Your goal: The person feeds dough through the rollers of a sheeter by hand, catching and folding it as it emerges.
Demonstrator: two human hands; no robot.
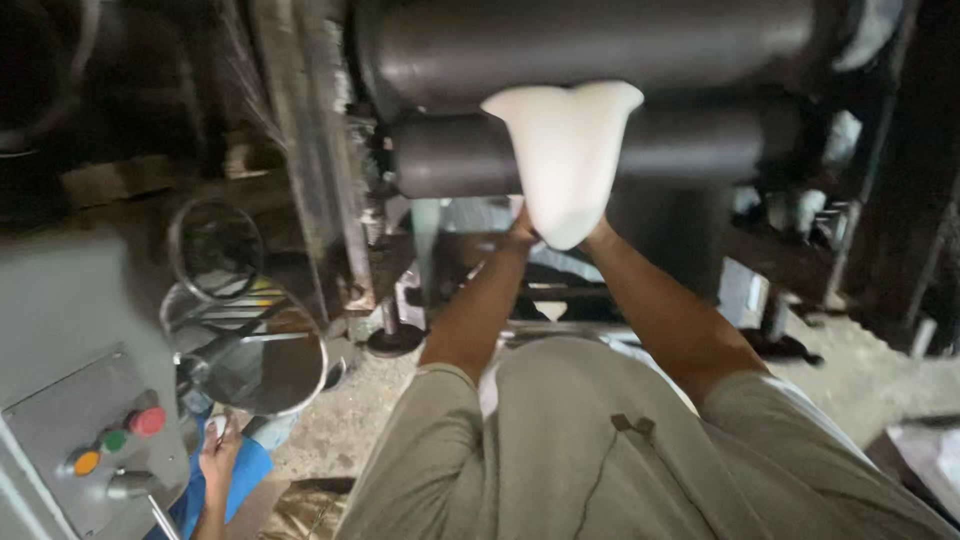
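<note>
A soft white sheet of dough-like material hangs down from between two dark horizontal rollers of a machine in front of me. Both my arms reach forward under it. My left hand touches the sheet's lower left edge, and my right hand is at its lower right edge. The sheet hides most of both hands, so the fingers do not show. A lower roller sits just behind the sheet.
A grey control box with red, green and orange buttons stands at the lower left. Round metal rings and a pan lie beside it. Another person's hand and blue sleeve show at the bottom left. Sandy floor lies right.
</note>
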